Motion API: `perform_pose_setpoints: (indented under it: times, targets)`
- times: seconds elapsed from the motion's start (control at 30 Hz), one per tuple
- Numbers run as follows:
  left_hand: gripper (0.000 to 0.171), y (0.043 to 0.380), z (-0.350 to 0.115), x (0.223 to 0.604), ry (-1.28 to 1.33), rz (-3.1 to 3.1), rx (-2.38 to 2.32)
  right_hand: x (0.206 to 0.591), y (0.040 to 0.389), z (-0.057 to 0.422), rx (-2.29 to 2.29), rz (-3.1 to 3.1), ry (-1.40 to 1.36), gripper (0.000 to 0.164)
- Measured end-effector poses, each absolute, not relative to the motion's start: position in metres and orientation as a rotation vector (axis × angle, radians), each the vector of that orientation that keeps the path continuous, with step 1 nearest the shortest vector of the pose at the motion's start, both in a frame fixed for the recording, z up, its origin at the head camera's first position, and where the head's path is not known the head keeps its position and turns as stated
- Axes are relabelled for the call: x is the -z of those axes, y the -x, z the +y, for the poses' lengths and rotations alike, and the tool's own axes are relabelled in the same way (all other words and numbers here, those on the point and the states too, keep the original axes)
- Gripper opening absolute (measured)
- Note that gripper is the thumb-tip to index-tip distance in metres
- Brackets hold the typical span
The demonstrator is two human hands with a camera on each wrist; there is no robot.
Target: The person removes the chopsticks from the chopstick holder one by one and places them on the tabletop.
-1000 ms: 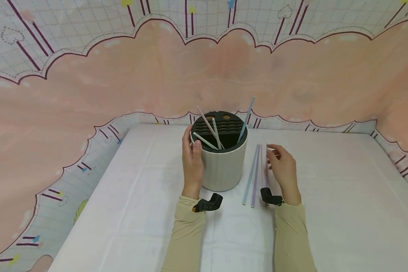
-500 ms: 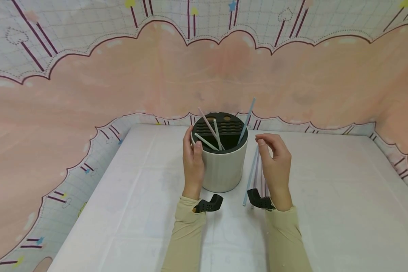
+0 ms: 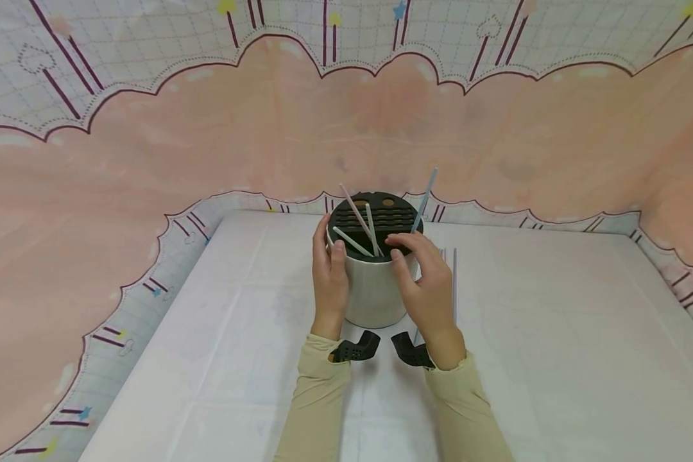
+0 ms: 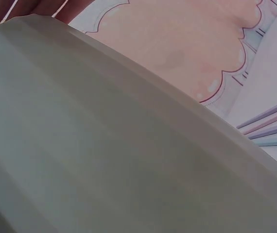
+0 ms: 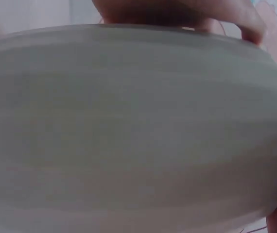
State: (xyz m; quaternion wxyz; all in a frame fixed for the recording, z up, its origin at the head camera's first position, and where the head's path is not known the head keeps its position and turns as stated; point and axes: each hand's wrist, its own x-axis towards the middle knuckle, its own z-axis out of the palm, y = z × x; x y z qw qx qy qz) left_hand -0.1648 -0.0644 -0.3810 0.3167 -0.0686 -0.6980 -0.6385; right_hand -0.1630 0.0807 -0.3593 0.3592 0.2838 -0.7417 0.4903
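Observation:
A round off-white knife block-style holder (image 3: 372, 292) with a black slotted lid (image 3: 375, 215) stands upright on the table. Several thin pastel sticks lean out of its front opening, among them a pink stick (image 3: 352, 205) and a blue stick (image 3: 425, 199). My left hand (image 3: 330, 279) grips the holder's left side, thumb toward the front. My right hand (image 3: 430, 289) reaches over the front right rim, its fingertips at the opening and a gap between thumb and index finger; I see nothing held there. The holder's wall fills most of both wrist views.
Several loose sticks (image 4: 269, 116), purple, pink and blue, lie side by side on the white table (image 3: 554, 333), right of the holder. In the head view, my right hand partly hides them. A patterned cloth backdrop (image 3: 208, 147) rises behind the table.
My right hand has left the loose sticks on the right and moved left to the holder's opening. The loose sticks still lie on the table. My left hand has stayed on the holder.

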Motion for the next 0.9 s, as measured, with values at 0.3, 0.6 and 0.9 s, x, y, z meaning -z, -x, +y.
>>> perform_pose_setpoints:
  times: [0.3, 0.6, 0.9]
  targets:
    - [0.052, 0.155, -0.059, 0.363, 0.173, -1.838, 1.66, 0.355, 0.162, 0.07, -0.92, -2.069, -0.788, 0.026]
    - [0.05, 0.153, -0.058, 0.358, 0.162, -1.849, 1.659, 0.353, 0.161, 0.068, -0.977, -2.08, -0.74, 0.019]
    - [0.055, 0.169, -0.064, 0.378, 0.149, -1.869, 1.668, 0.348, 0.158, 0.072, -1.335, -2.038, -0.605, 0.019]
